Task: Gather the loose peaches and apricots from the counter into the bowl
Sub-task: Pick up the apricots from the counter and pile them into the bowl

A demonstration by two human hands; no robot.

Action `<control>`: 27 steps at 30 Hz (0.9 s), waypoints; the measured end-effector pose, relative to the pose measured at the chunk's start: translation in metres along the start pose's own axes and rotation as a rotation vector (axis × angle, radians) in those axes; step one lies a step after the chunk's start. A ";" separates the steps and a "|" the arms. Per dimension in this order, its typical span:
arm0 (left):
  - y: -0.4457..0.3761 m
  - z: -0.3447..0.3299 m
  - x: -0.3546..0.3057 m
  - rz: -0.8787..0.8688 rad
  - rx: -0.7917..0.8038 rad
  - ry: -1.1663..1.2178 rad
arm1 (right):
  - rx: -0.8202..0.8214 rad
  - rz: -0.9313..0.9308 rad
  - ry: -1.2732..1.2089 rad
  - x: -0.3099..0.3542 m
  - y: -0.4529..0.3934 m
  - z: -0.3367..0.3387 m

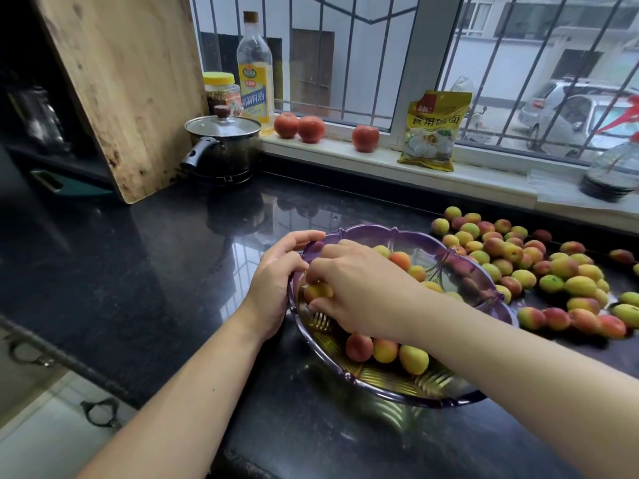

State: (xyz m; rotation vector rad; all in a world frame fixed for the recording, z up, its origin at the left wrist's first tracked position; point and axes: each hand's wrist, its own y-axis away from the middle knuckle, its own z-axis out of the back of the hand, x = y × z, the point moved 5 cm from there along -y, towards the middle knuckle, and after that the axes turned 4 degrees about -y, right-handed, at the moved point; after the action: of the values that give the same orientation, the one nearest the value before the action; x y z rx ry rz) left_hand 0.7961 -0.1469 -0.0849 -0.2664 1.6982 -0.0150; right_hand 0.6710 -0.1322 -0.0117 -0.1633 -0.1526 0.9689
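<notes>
Purple glass bowl on a black table, partly filled with small peaches and apricots. Left hand grips the bowl's left rim, fingers curled over its edge. Right hand reaches across into the bowl, fingers curled round one yellow-orange fruit near the left rim. Loose fruit pile lies on the table just right of the bowl, below the windowsill.
</notes>
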 end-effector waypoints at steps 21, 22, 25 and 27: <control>-0.005 -0.001 0.005 -0.040 -0.001 0.080 | -0.043 -0.654 0.137 -0.233 -0.008 0.008; -0.006 -0.001 0.006 -0.045 -0.001 0.074 | 0.016 -0.664 0.197 -0.242 -0.006 0.003; -0.006 0.000 0.006 -0.048 0.000 0.064 | 0.167 -0.684 0.273 -0.258 -0.006 -0.014; -0.006 0.000 0.006 -0.052 0.000 0.063 | 0.235 -0.703 0.276 -0.261 -0.006 -0.019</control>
State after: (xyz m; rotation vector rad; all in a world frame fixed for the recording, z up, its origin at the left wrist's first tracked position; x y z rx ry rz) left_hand 0.7962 -0.1542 -0.0899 -0.3123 1.7535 -0.0626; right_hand 0.5347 -0.3530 -0.0439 -0.0183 0.1544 0.2523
